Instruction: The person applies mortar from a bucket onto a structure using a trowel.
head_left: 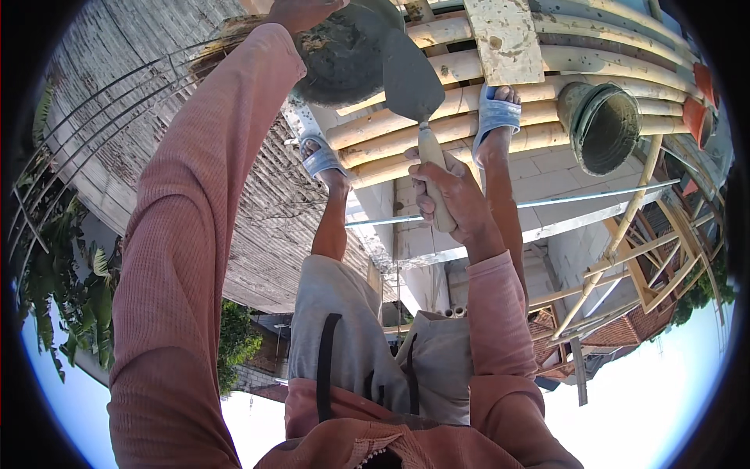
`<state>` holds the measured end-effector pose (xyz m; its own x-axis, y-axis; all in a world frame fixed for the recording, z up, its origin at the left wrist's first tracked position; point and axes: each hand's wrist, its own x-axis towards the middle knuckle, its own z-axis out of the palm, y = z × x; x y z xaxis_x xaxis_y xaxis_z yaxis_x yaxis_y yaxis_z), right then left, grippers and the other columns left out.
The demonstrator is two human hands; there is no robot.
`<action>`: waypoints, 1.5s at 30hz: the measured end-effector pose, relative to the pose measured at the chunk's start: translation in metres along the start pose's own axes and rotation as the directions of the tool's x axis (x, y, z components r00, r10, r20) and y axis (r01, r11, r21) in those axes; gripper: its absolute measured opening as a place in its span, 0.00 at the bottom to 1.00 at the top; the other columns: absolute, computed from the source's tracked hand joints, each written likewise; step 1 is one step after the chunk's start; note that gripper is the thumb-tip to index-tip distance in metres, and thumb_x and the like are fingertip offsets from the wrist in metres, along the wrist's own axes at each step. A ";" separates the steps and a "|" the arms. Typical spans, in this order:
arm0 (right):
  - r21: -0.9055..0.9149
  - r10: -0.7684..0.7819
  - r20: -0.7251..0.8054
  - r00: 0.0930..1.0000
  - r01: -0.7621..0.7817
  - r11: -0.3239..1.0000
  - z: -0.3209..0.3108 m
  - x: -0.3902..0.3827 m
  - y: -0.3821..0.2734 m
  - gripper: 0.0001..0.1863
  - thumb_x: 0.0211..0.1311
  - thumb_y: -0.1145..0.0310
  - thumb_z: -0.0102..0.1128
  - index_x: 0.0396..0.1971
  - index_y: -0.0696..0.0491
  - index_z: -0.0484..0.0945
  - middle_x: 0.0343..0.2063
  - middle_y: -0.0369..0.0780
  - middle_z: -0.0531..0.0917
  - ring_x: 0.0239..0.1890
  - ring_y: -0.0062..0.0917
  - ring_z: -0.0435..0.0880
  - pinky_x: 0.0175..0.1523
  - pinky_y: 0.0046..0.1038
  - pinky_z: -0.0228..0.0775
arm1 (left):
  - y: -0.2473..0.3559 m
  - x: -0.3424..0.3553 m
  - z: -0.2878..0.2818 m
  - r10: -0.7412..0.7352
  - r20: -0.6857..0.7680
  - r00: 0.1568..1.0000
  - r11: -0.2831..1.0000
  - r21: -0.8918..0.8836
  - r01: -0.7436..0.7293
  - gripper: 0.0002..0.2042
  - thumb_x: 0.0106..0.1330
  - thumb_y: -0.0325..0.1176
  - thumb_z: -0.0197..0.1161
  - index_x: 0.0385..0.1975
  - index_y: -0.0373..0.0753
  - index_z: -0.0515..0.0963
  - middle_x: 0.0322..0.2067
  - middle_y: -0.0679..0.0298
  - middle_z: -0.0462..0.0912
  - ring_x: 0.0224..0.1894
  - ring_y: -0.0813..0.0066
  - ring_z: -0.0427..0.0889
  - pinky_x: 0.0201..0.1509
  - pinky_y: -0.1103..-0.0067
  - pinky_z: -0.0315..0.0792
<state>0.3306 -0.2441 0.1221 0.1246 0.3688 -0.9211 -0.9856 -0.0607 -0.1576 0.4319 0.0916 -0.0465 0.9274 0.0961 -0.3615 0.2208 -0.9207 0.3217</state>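
Note:
My right hand (461,195) is closed around the pale wooden handle of a trowel (412,82). The trowel's grey, mortar-coated blade points away from me and overlaps the edge of a round black basin (332,74), which holds dark wet mortar. My left hand (303,12) is beside the basin's far left rim, partly cut off by the picture's top edge. Its fingers show too little to tell whether they grip anything. Both feet, in blue slide sandals, are apart: one by the wall edge, the other on bamboo poles (445,102).
A mortar-stained board (506,43) lies across the poles. To the right stands a dirty bucket (605,129), with orange-red containers (698,117) beyond it. Thin bent rods (101,133) project at left along a rough grey wall (258,203). Gaps between poles show a drop.

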 end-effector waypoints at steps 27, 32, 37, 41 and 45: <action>-0.094 -0.116 -0.064 0.991 0.110 0.989 0.013 0.026 -0.012 0.11 0.61 0.67 0.65 0.40 0.55 0.75 0.22 0.34 0.75 0.16 0.17 0.73 0.21 0.23 0.65 | 0.007 -0.185 -0.051 -0.260 0.007 0.966 0.963 -0.073 0.260 0.22 0.68 0.51 0.68 0.40 0.34 0.86 0.37 0.56 0.82 0.44 0.60 0.82 0.49 0.66 0.74; -0.122 -0.130 -0.095 0.987 0.118 0.985 0.017 0.024 -0.019 0.11 0.61 0.66 0.65 0.38 0.54 0.75 0.22 0.34 0.75 0.16 0.17 0.73 0.22 0.23 0.65 | 0.005 -0.262 -0.086 -0.524 -0.049 0.851 0.814 -0.326 0.482 0.21 0.68 0.50 0.69 0.41 0.34 0.86 0.32 0.63 0.80 0.37 0.72 0.77 0.45 0.74 0.72; -0.143 -0.152 -0.115 0.982 0.135 0.980 0.014 0.023 -0.019 0.13 0.61 0.65 0.65 0.40 0.56 0.76 0.23 0.34 0.75 0.17 0.17 0.73 0.23 0.23 0.66 | 0.029 -0.221 -0.066 -0.534 0.074 0.842 0.717 -0.488 0.497 0.19 0.68 0.48 0.68 0.44 0.36 0.86 0.35 0.60 0.82 0.34 0.65 0.82 0.43 0.68 0.76; -0.153 -0.156 -0.105 0.982 0.139 0.978 0.020 0.028 -0.016 0.14 0.61 0.65 0.65 0.43 0.56 0.76 0.23 0.35 0.75 0.18 0.18 0.74 0.24 0.23 0.66 | 0.023 -0.131 0.017 -0.399 -0.092 0.912 0.877 -0.329 0.351 0.20 0.69 0.52 0.65 0.47 0.42 0.87 0.40 0.56 0.86 0.38 0.60 0.86 0.46 0.68 0.77; -0.139 -0.165 -0.124 0.978 0.148 0.979 0.018 0.028 -0.011 0.14 0.61 0.65 0.65 0.43 0.56 0.76 0.23 0.35 0.75 0.18 0.18 0.73 0.24 0.23 0.66 | 0.041 -0.070 0.078 -0.530 -0.043 0.847 0.838 -0.181 0.515 0.18 0.69 0.52 0.63 0.47 0.46 0.87 0.45 0.55 0.87 0.50 0.55 0.87 0.52 0.63 0.80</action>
<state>0.3425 -0.2169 0.1044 0.2987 0.2559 -0.9194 -0.9309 -0.1339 -0.3398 0.3525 0.0174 -0.0759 0.6813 0.5859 -0.4387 0.7174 -0.6534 0.2416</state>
